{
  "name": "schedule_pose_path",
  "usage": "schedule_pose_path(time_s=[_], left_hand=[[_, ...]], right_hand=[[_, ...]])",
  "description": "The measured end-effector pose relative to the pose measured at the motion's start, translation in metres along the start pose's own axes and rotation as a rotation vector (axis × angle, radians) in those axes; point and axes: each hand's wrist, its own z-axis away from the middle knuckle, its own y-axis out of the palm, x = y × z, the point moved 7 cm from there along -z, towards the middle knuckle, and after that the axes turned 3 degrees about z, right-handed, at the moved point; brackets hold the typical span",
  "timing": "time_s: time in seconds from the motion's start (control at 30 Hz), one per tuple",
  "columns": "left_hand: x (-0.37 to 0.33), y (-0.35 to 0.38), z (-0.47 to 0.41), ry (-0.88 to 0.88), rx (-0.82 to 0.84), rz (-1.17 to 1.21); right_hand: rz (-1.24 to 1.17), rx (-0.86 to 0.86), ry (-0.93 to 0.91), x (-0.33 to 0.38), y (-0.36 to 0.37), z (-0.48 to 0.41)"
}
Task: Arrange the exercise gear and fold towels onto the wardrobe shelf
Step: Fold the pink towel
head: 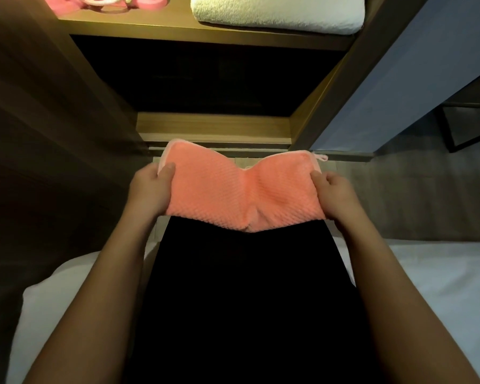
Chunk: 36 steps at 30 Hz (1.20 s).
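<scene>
orange towel (241,189): waffle-textured cloth | white towel (277,12): fluffy terry | wardrobe shelf (178,30): matt wood

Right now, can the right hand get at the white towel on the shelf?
Probably not yet: the right hand grips one end of the orange towel, the left hand the other. The way up to the white towel on the shelf looks open, once it lets go.

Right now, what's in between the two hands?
A peach towel stretches between them in the head view. The left hand grips one end, the right hand the other, and it creases in the middle.
</scene>
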Motion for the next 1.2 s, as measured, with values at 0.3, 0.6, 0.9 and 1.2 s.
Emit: schedule_pose_path(time_s=[0.3,0.6,0.9,1.2], left_hand=[[0.037,-0.011,0.007,-0.06,-0.007,-0.059],[0.07,0.001,-0.003,-0.316,0.13,-0.033],[0.029,0.006,-0.019,-0.167,0.001,-0.066],[0.019,-0.015,-0.008,-0.108,0.036,-0.103]], right_hand=[[-0.007,-0.082,-0.026,-0.029,-0.021,-0.003],[0.068,0.192,0.184,-0.049,0.005,-0.006],[-0.026,0.048,0.105,-0.019,0.004,-0.022],[-0.011,-0.037,-0.001,-0.008,-0.024,-0.019]])
